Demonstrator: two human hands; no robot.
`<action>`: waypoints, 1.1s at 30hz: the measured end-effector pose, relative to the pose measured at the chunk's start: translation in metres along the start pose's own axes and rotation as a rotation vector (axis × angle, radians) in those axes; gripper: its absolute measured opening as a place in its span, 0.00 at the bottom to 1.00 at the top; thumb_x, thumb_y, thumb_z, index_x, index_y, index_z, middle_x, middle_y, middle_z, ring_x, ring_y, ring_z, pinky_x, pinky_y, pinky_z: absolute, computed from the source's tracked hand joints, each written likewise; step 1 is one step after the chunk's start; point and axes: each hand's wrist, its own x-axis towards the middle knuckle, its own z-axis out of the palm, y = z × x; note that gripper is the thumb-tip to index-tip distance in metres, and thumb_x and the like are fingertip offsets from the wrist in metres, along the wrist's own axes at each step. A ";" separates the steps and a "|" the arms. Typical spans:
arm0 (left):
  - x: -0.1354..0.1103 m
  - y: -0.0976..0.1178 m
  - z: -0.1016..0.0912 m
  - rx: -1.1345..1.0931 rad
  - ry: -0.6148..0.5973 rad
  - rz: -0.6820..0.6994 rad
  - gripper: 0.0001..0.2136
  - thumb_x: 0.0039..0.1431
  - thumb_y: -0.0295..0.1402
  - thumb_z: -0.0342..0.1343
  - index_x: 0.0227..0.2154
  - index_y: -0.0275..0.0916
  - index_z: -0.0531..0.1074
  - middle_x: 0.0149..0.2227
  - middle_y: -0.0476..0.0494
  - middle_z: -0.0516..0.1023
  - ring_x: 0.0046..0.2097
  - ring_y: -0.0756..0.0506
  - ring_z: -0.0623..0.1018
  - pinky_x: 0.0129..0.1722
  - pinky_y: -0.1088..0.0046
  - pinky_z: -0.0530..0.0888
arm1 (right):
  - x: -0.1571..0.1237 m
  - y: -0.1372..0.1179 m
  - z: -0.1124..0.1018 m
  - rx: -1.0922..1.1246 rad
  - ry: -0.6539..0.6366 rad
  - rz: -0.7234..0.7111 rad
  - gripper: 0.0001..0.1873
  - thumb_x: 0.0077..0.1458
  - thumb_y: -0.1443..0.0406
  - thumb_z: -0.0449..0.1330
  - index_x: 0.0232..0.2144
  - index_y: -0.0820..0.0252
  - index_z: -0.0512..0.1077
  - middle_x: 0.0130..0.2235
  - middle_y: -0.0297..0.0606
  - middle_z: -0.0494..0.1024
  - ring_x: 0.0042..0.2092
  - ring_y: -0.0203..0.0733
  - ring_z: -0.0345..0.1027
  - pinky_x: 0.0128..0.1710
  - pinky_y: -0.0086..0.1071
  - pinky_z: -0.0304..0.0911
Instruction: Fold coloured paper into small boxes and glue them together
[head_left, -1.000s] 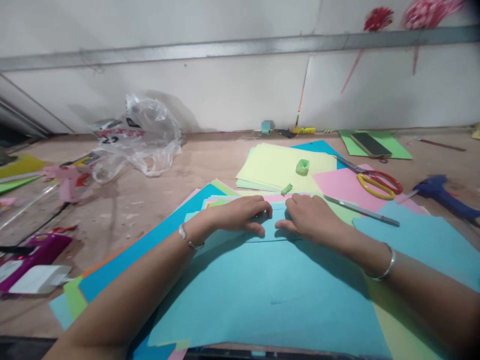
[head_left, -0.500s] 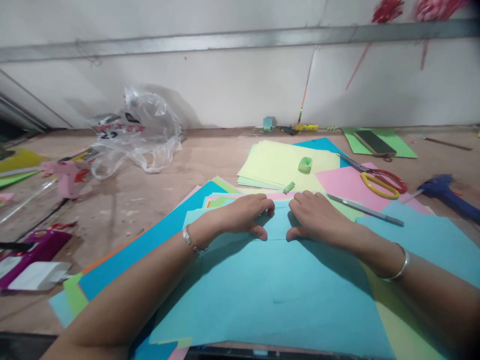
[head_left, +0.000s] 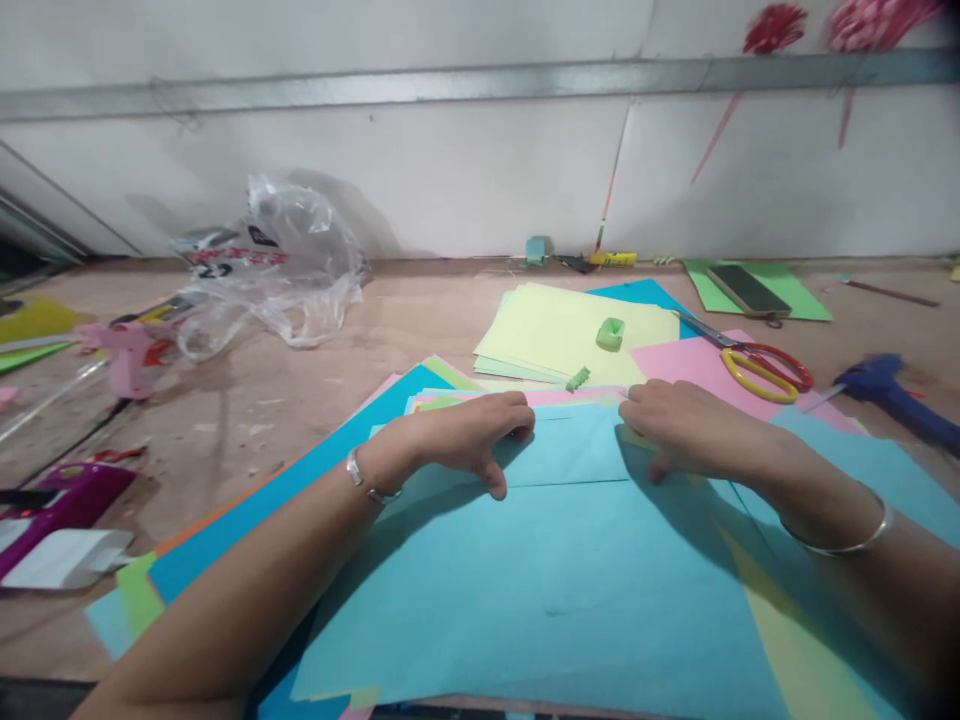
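Observation:
A light blue paper sheet point(head_left: 555, 570) lies before me, with a folded strip point(head_left: 574, 450) along its far side. My left hand point(head_left: 476, 430) rests on the strip's left part, fingers bent and thumb stretched apart. At the right end of the strip, my right hand point(head_left: 686, 425) touches the paper with bent fingers, its thumb a little apart from them. The fingertips of that hand are partly hidden. Under the sheet are more coloured papers, among them a darker blue one point(head_left: 352, 450).
Beyond the hands lie a yellow paper stack point(head_left: 555, 320), a green paper piece point(head_left: 610, 333) and scissors point(head_left: 765, 368). A blue glue gun point(head_left: 892, 395) and a phone point(head_left: 748, 290) are at right. Left are a plastic bag point(head_left: 289, 265), pink glue gun point(head_left: 131, 355) and white adapter point(head_left: 69, 558).
My hands have moved apart along the folded strip, the right one farther. The grey cutter knife seen beside the right hand is now mostly hidden behind that hand and arm.

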 end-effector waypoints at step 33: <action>0.020 -0.008 0.024 -1.204 0.662 -0.001 0.32 0.49 0.51 0.65 0.53 0.37 0.69 0.54 0.32 0.72 0.58 0.36 0.70 0.58 0.57 0.65 | -0.006 -0.032 -0.005 0.243 1.481 -0.432 0.12 0.54 0.76 0.59 0.38 0.55 0.72 0.33 0.38 0.75 0.34 0.40 0.67 0.31 0.34 0.67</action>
